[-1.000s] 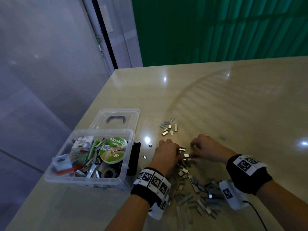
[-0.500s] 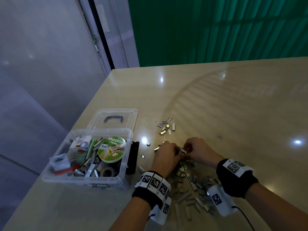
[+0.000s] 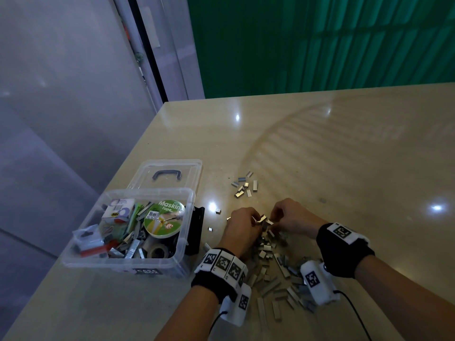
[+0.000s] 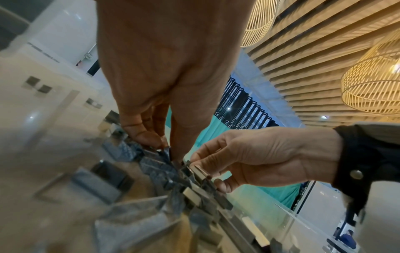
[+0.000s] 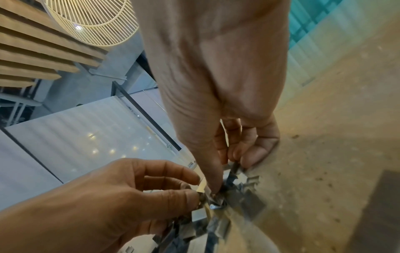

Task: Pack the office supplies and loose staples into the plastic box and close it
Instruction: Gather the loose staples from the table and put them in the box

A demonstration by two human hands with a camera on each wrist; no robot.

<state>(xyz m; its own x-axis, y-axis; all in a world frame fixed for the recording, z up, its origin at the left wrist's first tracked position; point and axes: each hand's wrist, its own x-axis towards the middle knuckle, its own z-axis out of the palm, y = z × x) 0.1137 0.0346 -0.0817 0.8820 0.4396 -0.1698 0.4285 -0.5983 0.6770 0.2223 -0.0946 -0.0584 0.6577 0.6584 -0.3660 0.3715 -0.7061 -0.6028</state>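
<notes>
A clear plastic box (image 3: 123,263) stands open at the table's left, holding masking tape (image 3: 164,219), staple strips and small packets. A heap of loose staples (image 3: 275,271) lies on the table between my wrists. My left hand (image 3: 242,226) and right hand (image 3: 288,217) meet at the heap's far end. The left hand (image 4: 164,147) pinches staple strips with curled fingers. My right hand (image 5: 225,172) also pinches staple strips, which the left wrist view (image 4: 201,171) shows as a short strip between thumb and fingers.
The box's clear lid (image 3: 165,174) with a dark handle lies flat behind the box. A small cluster of staples (image 3: 243,187) sits farther out, with a few single pieces (image 3: 218,211) near the box. A black object (image 3: 197,225) leans against the box's right wall. Table edge runs left.
Both hands have drawn closer together over the far end of the heap and now pinch staple strips; the box and lid have not moved.
</notes>
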